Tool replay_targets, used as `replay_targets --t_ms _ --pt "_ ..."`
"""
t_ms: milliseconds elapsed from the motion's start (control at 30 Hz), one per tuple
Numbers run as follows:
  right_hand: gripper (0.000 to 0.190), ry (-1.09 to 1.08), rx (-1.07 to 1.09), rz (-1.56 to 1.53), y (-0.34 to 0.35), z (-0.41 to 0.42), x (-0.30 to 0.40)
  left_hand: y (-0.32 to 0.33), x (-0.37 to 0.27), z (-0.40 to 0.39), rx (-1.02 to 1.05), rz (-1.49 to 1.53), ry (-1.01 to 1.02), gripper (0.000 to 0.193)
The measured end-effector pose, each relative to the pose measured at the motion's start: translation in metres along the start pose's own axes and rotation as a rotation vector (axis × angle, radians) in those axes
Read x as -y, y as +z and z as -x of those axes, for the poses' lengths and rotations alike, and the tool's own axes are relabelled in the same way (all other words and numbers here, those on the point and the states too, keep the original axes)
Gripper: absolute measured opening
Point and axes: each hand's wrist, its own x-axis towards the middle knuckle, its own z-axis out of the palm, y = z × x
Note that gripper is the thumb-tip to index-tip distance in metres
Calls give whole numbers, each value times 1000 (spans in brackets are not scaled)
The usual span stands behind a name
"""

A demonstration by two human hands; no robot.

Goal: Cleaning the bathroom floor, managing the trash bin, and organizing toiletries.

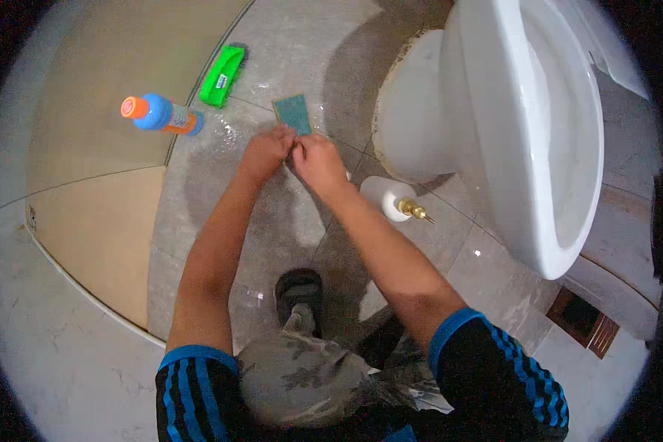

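Observation:
My left hand [268, 150] and my right hand [319, 164] meet low over the tiled floor, their fingers bunched and nearly touching. Just beyond the fingertips is a flat green scouring pad [293, 112] with a yellowish edge. My fingers cover its near edge, so whether either hand grips it is unclear. A white bottle [377, 192] with a brass fitting at its end is beside my right forearm. Ahead on the left lies a bright green scrub brush [221, 76] with dark bristles. Left of it stands a blue bottle [166, 115] with an orange cap and a label.
A white toilet [536, 138] takes up the right side, its base [414, 110] ringed by rough sealant. Beige panels [105, 237] border the floor on the left. A brown floor drain [583, 320] sits at lower right. My dark slipper [297, 287] rests on wet grey tiles [199, 226].

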Motion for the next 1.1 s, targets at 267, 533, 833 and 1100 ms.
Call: replay_targets --t_ms 267,533,833,1100 --pt "33 121 -225 -38 -12 60 -31 4 -71 45 124 154 -8 24" --pt "44 409 -46 -127 -4 68 -36 -3 -82 53 138 285 -97 18" --pt "24 525 -61 -460 17 62 -67 4 -108 33 -72 1044 -1085 32" --pt "21 627 -189 -742 22 69 -44 2 -111 22 -264 1236 -1067 37"
